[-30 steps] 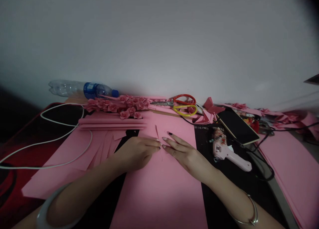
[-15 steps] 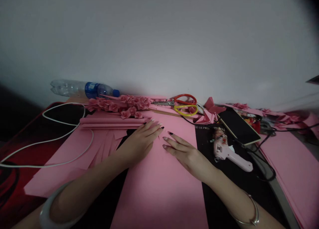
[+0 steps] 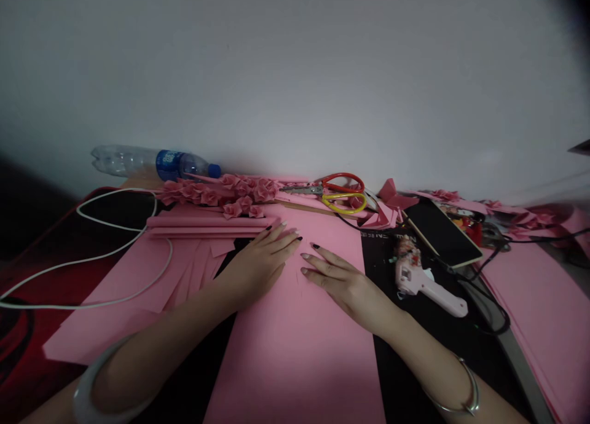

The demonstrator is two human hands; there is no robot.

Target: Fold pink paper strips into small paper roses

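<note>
A long sheet of pink paper [image 3: 302,350] lies lengthwise in front of me. My left hand [image 3: 260,264] rests on its left part, fingers stretched out and fingertips close to the ends of some rolled pink paper [image 3: 207,227]. On the right part of the sheet lies my right hand [image 3: 350,286], flat with the fingers slightly spread. A small gap separates the two sets of fingertips. Neither hand holds anything. Beyond the fingertips are pink paper roses [image 3: 244,193] and scissors [image 3: 343,193] with one red and one yellow handle.
A plastic bottle [image 3: 133,161] lies by the wall. To the left are a white cable [image 3: 83,261] and cut pink paper [image 3: 115,282]. A glue gun [image 3: 428,286], a phone [image 3: 442,233] and more pink sheets [image 3: 544,295] are on the right.
</note>
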